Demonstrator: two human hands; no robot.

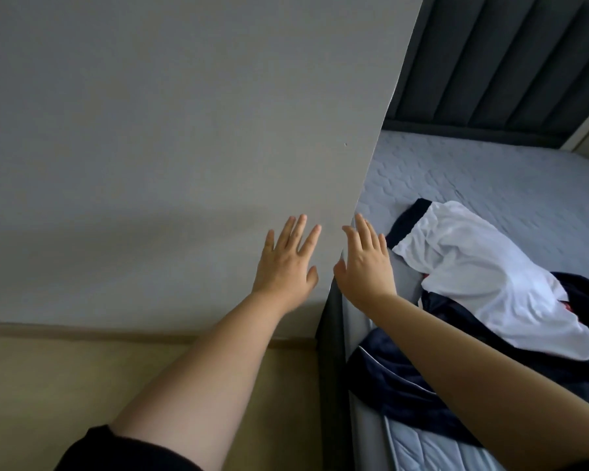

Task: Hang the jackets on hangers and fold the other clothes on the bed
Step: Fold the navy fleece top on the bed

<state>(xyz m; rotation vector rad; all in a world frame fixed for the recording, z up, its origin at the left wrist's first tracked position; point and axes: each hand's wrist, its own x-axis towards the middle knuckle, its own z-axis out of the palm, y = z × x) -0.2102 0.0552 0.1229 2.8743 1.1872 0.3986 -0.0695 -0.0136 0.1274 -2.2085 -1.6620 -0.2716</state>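
Observation:
A heap of clothes lies on the bed (483, 171) at the right: a white garment (483, 266) with a dark navy collar on top, and dark navy clothing (398, 385) with thin white piping under it. My left hand (288, 260) is stretched out with straight, spread fingers in front of the grey wall. My right hand (364, 260) reaches forward next to it, fingers straight, at the wall's corner above the bed's near edge. Neither hand holds anything. No hanger is in view.
A grey wall (150, 147) fills the left and ends in a corner at the bed's side. A dark padded headboard (490, 62) stands at the back. Beige floor (65, 385) and a skirting board run along the wall's foot.

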